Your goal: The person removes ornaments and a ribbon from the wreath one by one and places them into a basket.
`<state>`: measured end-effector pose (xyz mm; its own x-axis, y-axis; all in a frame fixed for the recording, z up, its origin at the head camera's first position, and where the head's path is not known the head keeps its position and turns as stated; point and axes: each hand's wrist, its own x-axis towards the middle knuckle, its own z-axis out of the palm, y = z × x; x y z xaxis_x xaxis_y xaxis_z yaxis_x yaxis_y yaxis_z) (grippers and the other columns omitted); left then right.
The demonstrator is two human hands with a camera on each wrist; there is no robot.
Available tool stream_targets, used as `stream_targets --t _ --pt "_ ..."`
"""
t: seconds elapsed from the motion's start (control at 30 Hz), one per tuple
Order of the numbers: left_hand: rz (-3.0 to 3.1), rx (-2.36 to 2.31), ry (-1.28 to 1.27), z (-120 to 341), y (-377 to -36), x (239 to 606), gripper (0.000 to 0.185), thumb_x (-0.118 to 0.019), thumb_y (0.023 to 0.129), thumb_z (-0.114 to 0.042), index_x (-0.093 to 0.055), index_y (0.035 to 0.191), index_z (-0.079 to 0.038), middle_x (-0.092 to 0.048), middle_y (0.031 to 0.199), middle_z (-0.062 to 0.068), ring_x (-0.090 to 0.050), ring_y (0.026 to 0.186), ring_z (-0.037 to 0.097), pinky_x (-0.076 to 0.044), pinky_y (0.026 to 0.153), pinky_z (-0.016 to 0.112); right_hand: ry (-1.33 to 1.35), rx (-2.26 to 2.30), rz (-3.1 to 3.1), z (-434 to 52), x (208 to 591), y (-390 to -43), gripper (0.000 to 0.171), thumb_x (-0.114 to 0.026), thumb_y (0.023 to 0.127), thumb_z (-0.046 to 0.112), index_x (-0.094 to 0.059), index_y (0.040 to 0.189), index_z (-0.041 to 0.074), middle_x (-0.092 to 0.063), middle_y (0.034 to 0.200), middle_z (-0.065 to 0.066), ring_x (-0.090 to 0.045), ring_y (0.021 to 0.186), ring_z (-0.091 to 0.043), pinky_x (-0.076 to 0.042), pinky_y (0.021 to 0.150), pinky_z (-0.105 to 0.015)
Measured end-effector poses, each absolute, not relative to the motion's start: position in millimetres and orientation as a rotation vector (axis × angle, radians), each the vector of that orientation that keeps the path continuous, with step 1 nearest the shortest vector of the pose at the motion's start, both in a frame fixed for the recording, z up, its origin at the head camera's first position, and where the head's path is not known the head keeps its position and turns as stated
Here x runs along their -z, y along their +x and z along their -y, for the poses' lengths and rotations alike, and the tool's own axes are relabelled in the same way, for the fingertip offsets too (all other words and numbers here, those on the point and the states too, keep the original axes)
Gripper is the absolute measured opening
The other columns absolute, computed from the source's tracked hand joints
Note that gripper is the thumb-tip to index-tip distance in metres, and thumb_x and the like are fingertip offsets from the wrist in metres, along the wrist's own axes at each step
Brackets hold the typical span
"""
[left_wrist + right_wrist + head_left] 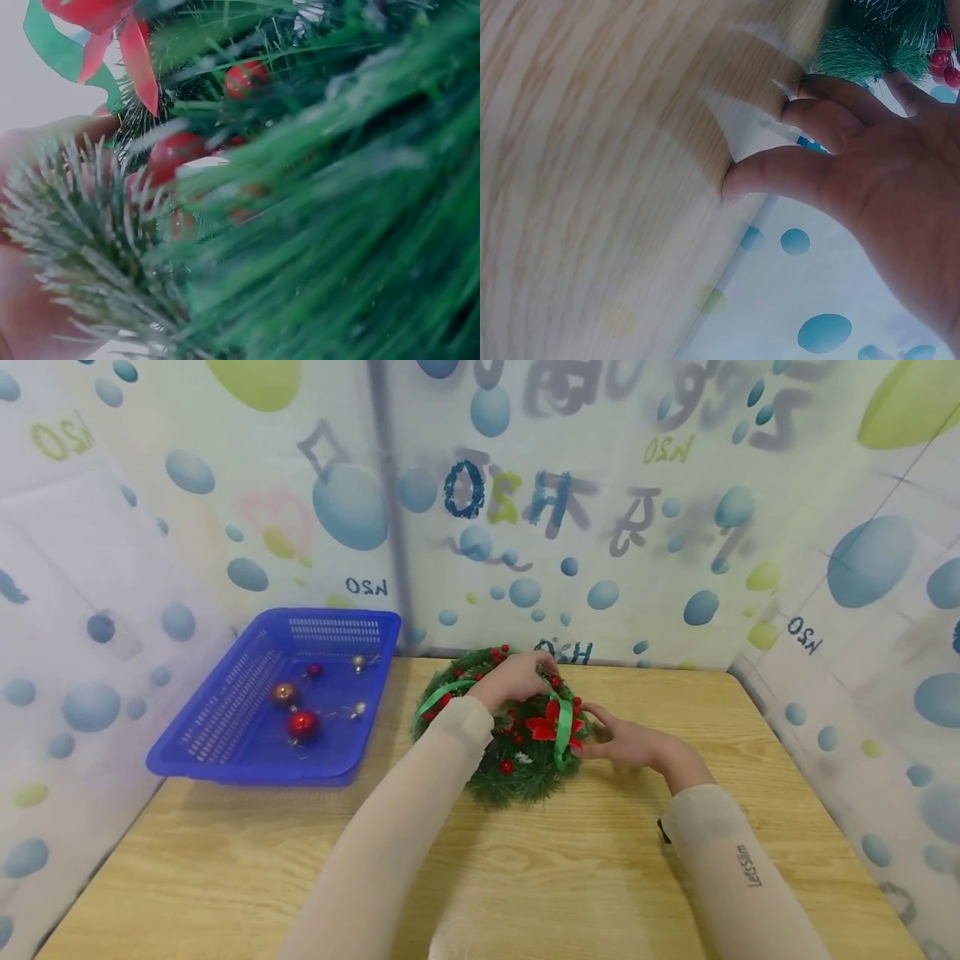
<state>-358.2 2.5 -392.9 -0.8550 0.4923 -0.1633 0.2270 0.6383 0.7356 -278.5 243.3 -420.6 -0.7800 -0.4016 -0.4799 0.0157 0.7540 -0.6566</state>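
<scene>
A green Christmas wreath (517,787), dressed with red berries, green ribbon (564,735) and a red poinsettia flower (546,723), lies on the table near the back wall. My left hand (517,677) reaches across it, its bent fingers gripping the far right part. Needles hide most of those fingertips, though part of the hand (45,165) shows beside the ribbon in the left wrist view. At the wreath's right edge, my right hand (626,742) holds the rim between thumb and index finger. Its other fingers (776,171) reach down to the tabletop in the right wrist view.
On the left stands a blue plastic basket (262,768) with a red bauble (303,725), a brown bauble (285,695) and a few smaller ornaments (358,663). The wooden table (525,877) meets patterned curtain walls (480,593) at the back and sides.
</scene>
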Motion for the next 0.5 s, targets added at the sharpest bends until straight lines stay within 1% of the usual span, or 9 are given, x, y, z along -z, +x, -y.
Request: stream_targets --t 0.13,0.2,0.23,0.3,0.4,0.47,0.5 --pt "-2.529 -1.021 0.582 -3.0 -355.7 392.4 0.039 -0.065 0.107 -0.021 -0.061 0.145 -0.016 -0.059 0.149 0.010 -0.056 0.079 0.019 -0.048 0.070 0.032 -0.293 0.876 -2.331 -243.5 421.3 -278.1 0.107 -0.064 0.101 0.062 0.007 0.172 0.026 -0.007 0.177 -0.029 -0.017 0.162 -0.053 -0.021 0.125 -0.074" --pt "-2.538 -1.002 0.579 -3.7 -355.7 393.0 0.040 -0.066 0.107 -0.023 -0.061 0.146 -0.017 -0.059 0.151 0.009 -0.058 0.084 0.019 -0.049 0.073 0.032 -0.291 0.884 -2.327 -244.0 422.1 -278.4 0.107 -0.065 0.101 0.062 0.006 0.172 0.026 -0.007 0.177 -0.029 -0.017 0.162 -0.053 -0.022 0.125 -0.074" --pt "-2.537 -0.997 0.581 -3.8 -356.0 393.2 0.040 -0.065 0.107 -0.023 -0.061 0.147 -0.018 -0.059 0.151 0.008 -0.059 0.084 0.019 -0.049 0.073 0.032 -0.292 0.886 -2.325 -244.4 422.3 -278.4 0.106 -0.064 0.101 0.061 0.006 0.172 0.026 -0.007 0.176 -0.029 -0.017 0.162 -0.053 -0.022 0.125 -0.074" --pt "-2.526 -1.004 0.585 -3.8 -357.5 393.7 0.039 -0.064 0.108 -0.020 -0.061 0.147 -0.018 -0.059 0.150 0.009 -0.057 0.080 0.019 -0.048 0.069 0.032 -0.296 0.887 -2.322 -245.3 423.0 -278.8 0.106 -0.064 0.102 0.061 0.007 0.172 0.025 -0.006 0.176 -0.030 -0.016 0.162 -0.054 -0.022 0.125 -0.074" --pt "-2.482 -1.031 0.595 -1.2 -361.0 392.6 0.040 -0.058 0.107 -0.015 -0.060 0.147 -0.017 -0.058 0.148 0.010 -0.051 0.066 0.017 -0.045 0.063 0.033 -0.297 0.889 -2.323 -245.9 423.1 -279.4 0.107 -0.065 0.101 0.061 0.006 0.172 0.026 -0.006 0.177 -0.029 -0.015 0.162 -0.053 -0.021 0.125 -0.074" --pt "-2.431 -1.084 0.584 2.0 -363.3 391.8 0.040 -0.054 0.107 -0.014 -0.060 0.147 -0.016 -0.047 0.161 0.010 -0.044 0.058 0.016 -0.041 0.058 0.033 -0.297 0.887 -2.323 -245.2 422.2 -280.1 0.107 -0.065 0.100 0.062 0.006 0.172 0.027 -0.006 0.177 -0.029 -0.015 0.162 -0.053 -0.021 0.125 -0.074" --pt "-2.404 -1.116 0.568 3.5 -364.2 391.1 0.040 -0.053 0.108 -0.014 -0.060 0.147 -0.016 -0.038 0.168 0.009 -0.040 0.055 0.015 -0.039 0.057 0.033 -0.297 0.888 -2.323 -244.7 421.7 -280.5 0.107 -0.066 0.100 0.062 0.006 0.172 0.027 -0.006 0.177 -0.029 -0.016 0.162 -0.053 -0.021 0.126 -0.074"
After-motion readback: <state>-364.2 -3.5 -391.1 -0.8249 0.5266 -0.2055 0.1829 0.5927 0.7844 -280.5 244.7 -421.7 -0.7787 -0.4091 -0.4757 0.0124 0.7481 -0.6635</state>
